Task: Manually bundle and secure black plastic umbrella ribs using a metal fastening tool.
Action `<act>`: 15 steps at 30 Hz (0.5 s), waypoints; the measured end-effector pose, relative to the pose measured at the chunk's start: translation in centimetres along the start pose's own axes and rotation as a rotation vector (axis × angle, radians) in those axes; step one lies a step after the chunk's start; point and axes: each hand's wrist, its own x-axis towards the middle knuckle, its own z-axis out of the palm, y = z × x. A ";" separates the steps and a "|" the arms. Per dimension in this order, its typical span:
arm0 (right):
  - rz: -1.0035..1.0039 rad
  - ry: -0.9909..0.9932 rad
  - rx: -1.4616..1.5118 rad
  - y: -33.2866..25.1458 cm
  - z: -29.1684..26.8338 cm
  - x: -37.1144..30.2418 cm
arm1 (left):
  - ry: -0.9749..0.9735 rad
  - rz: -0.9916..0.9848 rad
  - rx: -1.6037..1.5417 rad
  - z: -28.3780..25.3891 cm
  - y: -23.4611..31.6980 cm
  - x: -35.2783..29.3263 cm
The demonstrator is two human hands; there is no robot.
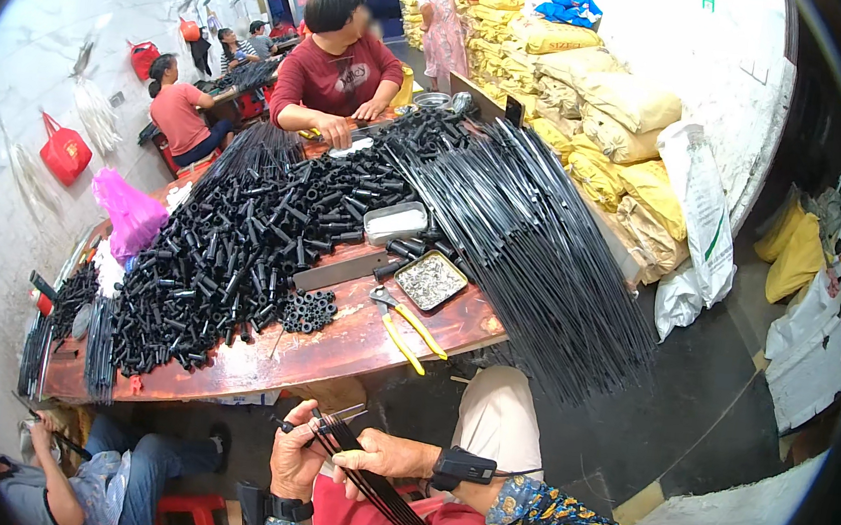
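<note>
Over my lap I hold a fanned bundle of thin black rods, slanting from upper left down to the right. My left hand is closed around their upper end, with a small dark piece showing by its fingertips. My right hand grips the same bundle a little lower. A shiny thin metal bit sticks out above the fingers; I cannot tell what it belongs to. On the table ahead lie end-cutting pliers with yellow handles, and a square tin of small metal bits.
Heaps of short black tubes and a wide stack of long black rods cover the table. A flat metal bar and a white tray lie between them. Across sits a co-worker; another person sits at left. Yellow sacks stand right.
</note>
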 end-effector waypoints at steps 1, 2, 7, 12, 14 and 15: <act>0.020 0.003 0.009 0.0 0.0 0.0 | -0.017 0.007 -0.017 -0.2 -0.1 -0.1; 0.040 0.007 0.018 0.0 -0.1 0.0 | -0.017 0.010 -0.014 -0.2 -0.1 -0.2; 0.010 0.002 0.023 -0.1 0.0 0.0 | -0.041 -0.007 -0.013 -0.8 -0.2 -0.1; 0.017 0.005 0.051 -0.2 -0.1 0.0 | -0.050 -0.019 -0.008 -0.3 -0.3 0.0; 0.013 0.010 0.046 -0.4 0.0 -0.2 | -0.028 -0.008 -0.014 -0.1 -0.5 0.1; 0.014 0.008 0.047 -0.5 -0.1 -0.2 | -0.025 -0.007 -0.013 0.1 -0.5 0.1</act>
